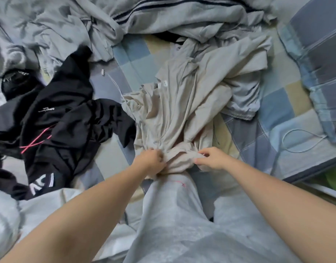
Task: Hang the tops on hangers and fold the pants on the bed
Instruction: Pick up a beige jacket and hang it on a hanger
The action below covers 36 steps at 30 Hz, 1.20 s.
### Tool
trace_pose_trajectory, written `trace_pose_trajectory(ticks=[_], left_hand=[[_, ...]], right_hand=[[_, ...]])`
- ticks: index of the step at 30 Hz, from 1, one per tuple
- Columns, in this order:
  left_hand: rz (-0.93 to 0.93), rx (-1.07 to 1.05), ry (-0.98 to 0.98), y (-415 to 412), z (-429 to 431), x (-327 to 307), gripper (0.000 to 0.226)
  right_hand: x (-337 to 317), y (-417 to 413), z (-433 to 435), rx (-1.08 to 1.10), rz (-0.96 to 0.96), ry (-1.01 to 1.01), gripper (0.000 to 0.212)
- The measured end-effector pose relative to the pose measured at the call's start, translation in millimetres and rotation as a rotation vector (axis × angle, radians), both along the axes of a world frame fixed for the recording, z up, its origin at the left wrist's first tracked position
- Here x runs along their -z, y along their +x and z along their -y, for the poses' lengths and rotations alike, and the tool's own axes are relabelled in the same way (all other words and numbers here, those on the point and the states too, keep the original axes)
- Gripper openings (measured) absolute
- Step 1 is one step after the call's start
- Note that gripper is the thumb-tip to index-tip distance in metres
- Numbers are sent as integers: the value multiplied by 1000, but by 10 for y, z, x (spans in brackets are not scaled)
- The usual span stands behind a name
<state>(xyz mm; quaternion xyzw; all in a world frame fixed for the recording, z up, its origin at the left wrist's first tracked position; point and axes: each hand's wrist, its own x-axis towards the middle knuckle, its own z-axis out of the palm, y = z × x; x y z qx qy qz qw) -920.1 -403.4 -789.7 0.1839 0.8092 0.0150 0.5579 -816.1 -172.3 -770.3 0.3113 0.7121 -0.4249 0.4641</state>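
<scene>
A crumpled beige garment (184,103) lies in the middle of the bed, its near end bunched up. My left hand (151,158) grips that bunched end on its left side. My right hand (210,157) pinches the same bunched fabric on its right side. A heap of black clothes (59,122) with pink lines and white lettering lies to the left. A light grey-blue garment (243,99) with an elastic hem lies partly under the beige one at the right. No hanger shows in this view.
A checked blue, yellow and grey sheet (273,111) covers the bed. A rumpled grey blanket (72,25) with dark stripes fills the back. A folded plaid quilt (318,59) sits at the right. A thin white cable (299,141) lies near the right edge. My grey-clad knee (173,215) rests in front.
</scene>
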Motion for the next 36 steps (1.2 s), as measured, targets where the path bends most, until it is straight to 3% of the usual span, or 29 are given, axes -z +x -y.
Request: trace_pose_trajectory(ticks=[3,11,16,18,21,24,27,32,36], left_hand=[[-139,-23,77,-393,-275,55,61],[-436,162,325,-1215,-1418,477,75],[-520,290,387,-1302,-2192,909,91],[-464,264,340,-1331,-2459,1074,79],[-493,226,345,-1320,-2656,1269,33],[-527,123,406,-1338,-2583,1405,23],[-403,-26,437,-1389,-2373,1448,10],[-65,-341,426,-1392,-1880,1272,20],[239,-883,333,-1190,-1296,865,23]], right_hand=[[214,-273,-223,211,-92,70,57],[841,-1063,-934,453,-147,333,109],[1128,-1227,-1322,757,-182,357,121],[1239,-1291,-1481,838,-224,389,116],[1362,-1299,-1717,942,-302,374,85],[1357,-1262,-1815,928,-291,304,49],[1304,-1229,-1659,817,-296,230,30],[1183,-1046,-1108,778,-287,79,9],[813,-893,-674,844,-186,-105,11]])
